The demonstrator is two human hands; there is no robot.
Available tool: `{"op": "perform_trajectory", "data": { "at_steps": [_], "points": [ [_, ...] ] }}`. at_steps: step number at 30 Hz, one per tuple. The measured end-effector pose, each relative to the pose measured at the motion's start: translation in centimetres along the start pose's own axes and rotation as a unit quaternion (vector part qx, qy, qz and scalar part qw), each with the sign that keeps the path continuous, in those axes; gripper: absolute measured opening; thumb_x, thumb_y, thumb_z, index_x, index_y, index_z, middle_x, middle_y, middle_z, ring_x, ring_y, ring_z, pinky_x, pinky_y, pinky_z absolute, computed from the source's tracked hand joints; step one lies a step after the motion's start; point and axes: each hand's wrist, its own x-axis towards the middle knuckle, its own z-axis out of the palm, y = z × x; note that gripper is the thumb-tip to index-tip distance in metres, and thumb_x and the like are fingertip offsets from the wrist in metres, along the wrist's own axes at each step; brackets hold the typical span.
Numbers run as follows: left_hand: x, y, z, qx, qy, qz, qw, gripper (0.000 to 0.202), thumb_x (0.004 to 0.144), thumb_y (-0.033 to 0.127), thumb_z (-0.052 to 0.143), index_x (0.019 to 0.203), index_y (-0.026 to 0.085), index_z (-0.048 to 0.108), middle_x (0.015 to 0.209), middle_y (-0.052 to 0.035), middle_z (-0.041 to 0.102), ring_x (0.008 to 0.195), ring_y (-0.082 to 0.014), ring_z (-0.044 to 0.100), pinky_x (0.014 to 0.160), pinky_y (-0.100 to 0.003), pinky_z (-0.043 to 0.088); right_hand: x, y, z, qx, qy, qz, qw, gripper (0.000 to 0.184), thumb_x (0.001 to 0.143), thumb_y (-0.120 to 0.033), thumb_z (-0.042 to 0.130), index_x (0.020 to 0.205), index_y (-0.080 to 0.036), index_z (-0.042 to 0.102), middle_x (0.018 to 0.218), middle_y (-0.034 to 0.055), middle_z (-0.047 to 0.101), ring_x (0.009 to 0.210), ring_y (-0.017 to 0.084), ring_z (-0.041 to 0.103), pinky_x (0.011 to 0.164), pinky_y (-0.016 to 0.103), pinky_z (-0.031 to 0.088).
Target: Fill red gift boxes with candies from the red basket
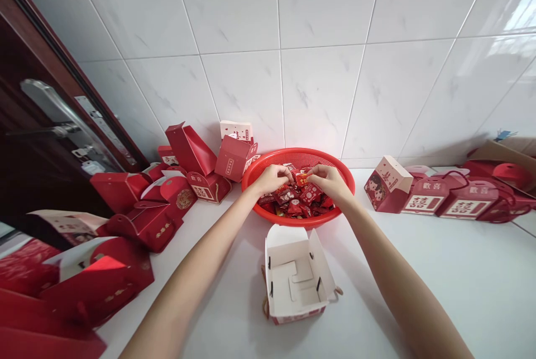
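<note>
Both my hands reach into a round red plastic basket [268, 164] against the tiled wall, which holds several red wrapped candies [304, 200]. My left hand [271, 178] is curled over the candies at the basket's left, fingers pinched on some. My right hand [330, 178] is closed on a small red candy packet [301, 178] between the two hands. In front of the basket stands an open white gift box [295, 275] with its flaps spread and nothing inside.
Several red gift boxes [167, 202] lie piled at the left, some open. More closed red and pink boxes [435, 194] line the wall at the right. A dark door [37, 141] with a metal handle stands far left. The surface is a white counter [460, 275].
</note>
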Motion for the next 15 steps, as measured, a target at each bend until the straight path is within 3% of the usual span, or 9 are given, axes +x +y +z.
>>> {"op": "perform_trajectory", "data": {
  "at_steps": [5, 9, 13, 15],
  "points": [
    [-0.1, -0.4, 0.1, 0.072, -0.018, -0.027, 0.997, 0.014, 0.067, 0.015, 0.065, 0.073, 0.021, 0.075, 0.081, -0.0034, 0.077, 0.083, -0.0227, 0.071, 0.081, -0.032, 0.056, 0.2, 0.3, 0.1, -0.044, 0.007, 0.009, 0.999, 0.009, 0.067, -0.03, 0.061, 0.063, -0.021, 0.059, 0.067, 0.0017, 0.063, 0.067, 0.019, 0.057, 0.061, 0.031, 0.043],
    [-0.4, 0.0, 0.2, 0.104, -0.054, -0.034, 0.992, 0.011, 0.062, 0.023, 0.076, 0.073, 0.023, 0.076, 0.082, -0.0029, 0.078, 0.083, -0.024, 0.071, 0.077, -0.029, 0.055, 0.1, 0.2, 0.2, -0.083, 0.002, 0.012, 0.997, 0.017, 0.063, -0.026, 0.062, 0.052, -0.023, 0.049, 0.06, -0.0003, 0.057, 0.064, 0.018, 0.056, 0.061, 0.031, 0.041],
    [-0.7, 0.4, 0.4, 0.125, -0.067, -0.045, 0.989, 0.033, 0.048, 0.029, 0.089, 0.078, 0.024, 0.076, 0.086, -0.0024, 0.078, 0.084, -0.0263, 0.071, 0.074, -0.03, 0.054, 0.0, -0.1, 0.3, -0.109, -0.01, 0.01, 0.994, 0.016, 0.057, -0.02, 0.065, 0.049, -0.023, 0.05, 0.058, -0.0012, 0.059, 0.061, 0.018, 0.054, 0.058, 0.031, 0.04],
    [-0.8, 0.6, 0.5, 0.124, -0.069, -0.05, 0.989, 0.033, 0.046, 0.025, 0.089, 0.077, 0.024, 0.076, 0.084, -0.0017, 0.077, 0.082, -0.026, 0.07, 0.072, -0.03, 0.053, -0.1, -0.2, 0.2, -0.113, -0.014, 0.008, 0.994, 0.016, 0.056, -0.02, 0.065, 0.048, -0.023, 0.051, 0.057, -0.0013, 0.061, 0.061, 0.018, 0.055, 0.058, 0.03, 0.041]
  ]
}}
